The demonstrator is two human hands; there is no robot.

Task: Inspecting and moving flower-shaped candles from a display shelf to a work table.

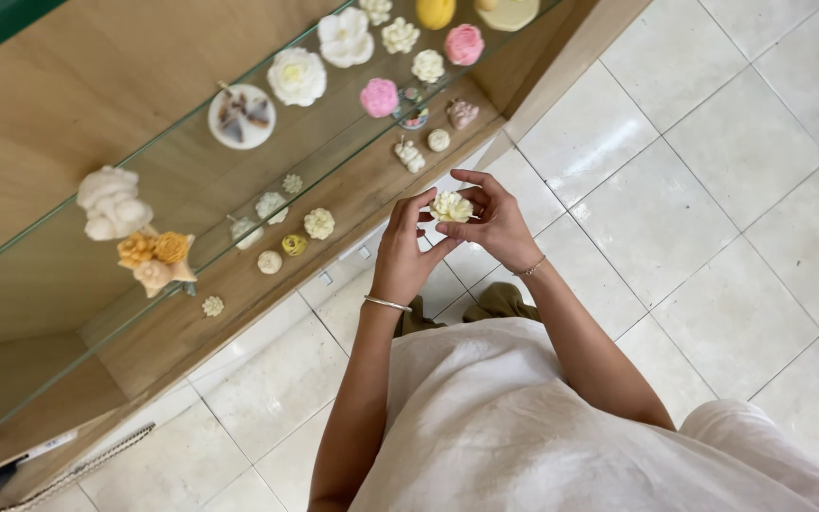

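Cradling a small cream flower-shaped wax candle [451, 206] at centre frame, above the pale floor tiles [713, 190]. Left hand [403, 254] pinching its near edge, right hand [490, 220] cupped round from three o'clock, both closed on it together. Best kept light on the petals, gripped by the base. Glass shelf [191, 171] of similar candles at ten o'clock, pink rose candle [379, 97] among them.

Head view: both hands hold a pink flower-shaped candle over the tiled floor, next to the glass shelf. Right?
Not quite. The head view shows the flower-shaped candle is cream-white, not pink. The left hand and right hand do hold it together over the tiled floor, beside the glass shelf.
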